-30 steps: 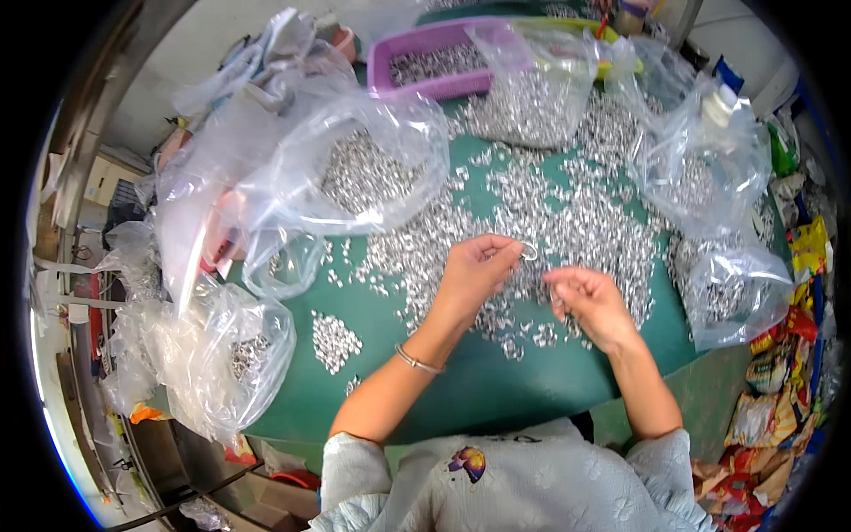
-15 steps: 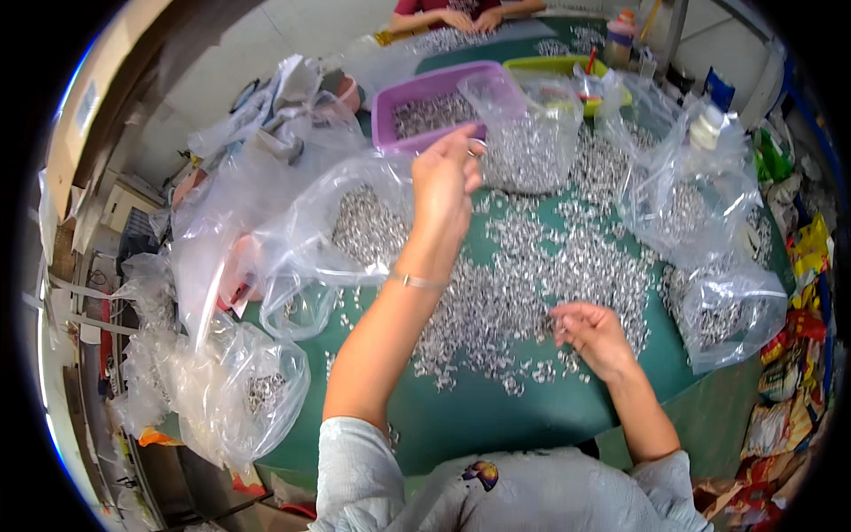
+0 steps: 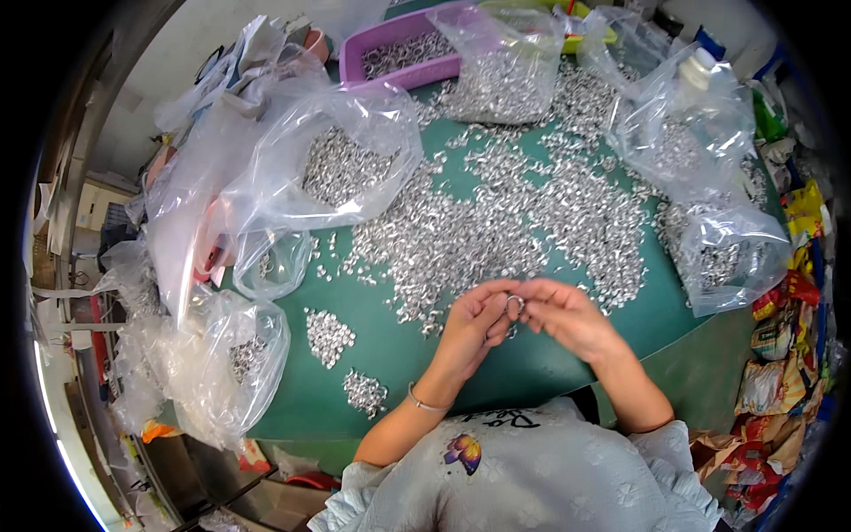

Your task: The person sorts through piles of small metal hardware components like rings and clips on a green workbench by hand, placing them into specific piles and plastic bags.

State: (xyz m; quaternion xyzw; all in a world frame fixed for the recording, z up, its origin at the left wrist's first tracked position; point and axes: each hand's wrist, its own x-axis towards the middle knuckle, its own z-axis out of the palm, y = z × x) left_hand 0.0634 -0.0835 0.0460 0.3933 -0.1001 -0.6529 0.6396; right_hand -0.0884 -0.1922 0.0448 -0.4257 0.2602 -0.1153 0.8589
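Close to the table's near edge, my two hands meet. Pinched in the fingers of my left hand (image 3: 470, 332) is a small silvery metal ring (image 3: 514, 303). The closed fingertips of my right hand (image 3: 572, 317) touch the ring's other side; whether they hold a second small part is hidden. Just beyond the hands spreads a wide heap of small shiny metal pieces (image 3: 470, 244) on the green tabletop (image 3: 532, 368). Left of my left forearm lie a small pile of pale, roundish pieces (image 3: 328, 338) and a smaller pile of metal pieces (image 3: 364, 394).
A purple bin (image 3: 417, 77) holding metal rings stands at the back, beside a clear bag of parts (image 3: 505, 89). An open plastic bag (image 3: 346, 168) with more pieces lies to the left. Other bags (image 3: 736, 257) line the right side, and colourful packages (image 3: 780, 355) lie beyond that edge.
My left hand has come back from beside the purple bin to meet my right hand, which shifted slightly left. The view has tilted down; the person across the table is out of it.
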